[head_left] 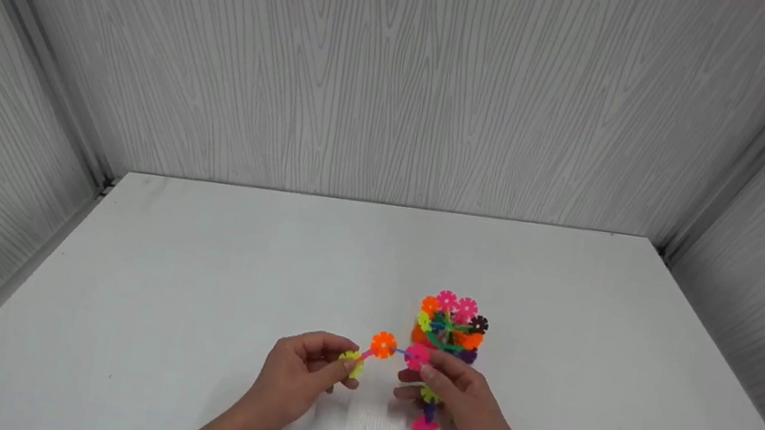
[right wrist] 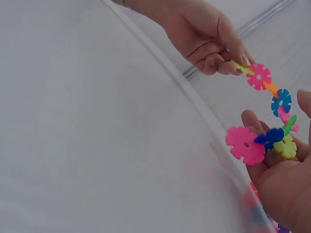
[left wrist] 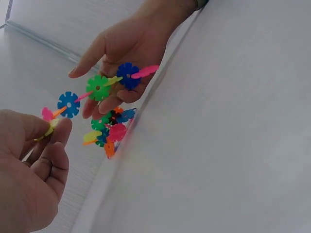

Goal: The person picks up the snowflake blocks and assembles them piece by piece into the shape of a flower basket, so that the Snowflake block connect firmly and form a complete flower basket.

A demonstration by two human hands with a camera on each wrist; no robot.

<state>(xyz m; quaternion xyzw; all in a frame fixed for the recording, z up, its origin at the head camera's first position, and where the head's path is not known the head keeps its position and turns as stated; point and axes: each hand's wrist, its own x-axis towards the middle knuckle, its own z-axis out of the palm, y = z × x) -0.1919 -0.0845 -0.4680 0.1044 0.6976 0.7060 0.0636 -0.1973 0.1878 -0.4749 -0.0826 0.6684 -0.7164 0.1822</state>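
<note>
A chain of notched, flower-shaped plastic discs hangs between the two hands. My left hand (head_left: pixel 297 377) pinches the yellow disc (head_left: pixel 350 364) at one end between thumb and fingers. From there the chain runs through an orange disc (head_left: pixel 383 345) to a pink disc (head_left: pixel 417 357) by my right hand (head_left: pixel 471 407). In the left wrist view, the right thumb stands apart from its loosely bent fingers, and the chain's green disc (left wrist: pixel 98 88) passes before them. The chain's other end, a large pink disc (right wrist: pixel 246 145), hangs past the right fingers in the right wrist view.
Just beyond the right hand, a multicoloured cluster of joined discs (head_left: pixel 450 328) stands on the white table (head_left: pixel 231 261). Grey wood-grain panels (head_left: pixel 402 81) enclose the table at the back and both sides.
</note>
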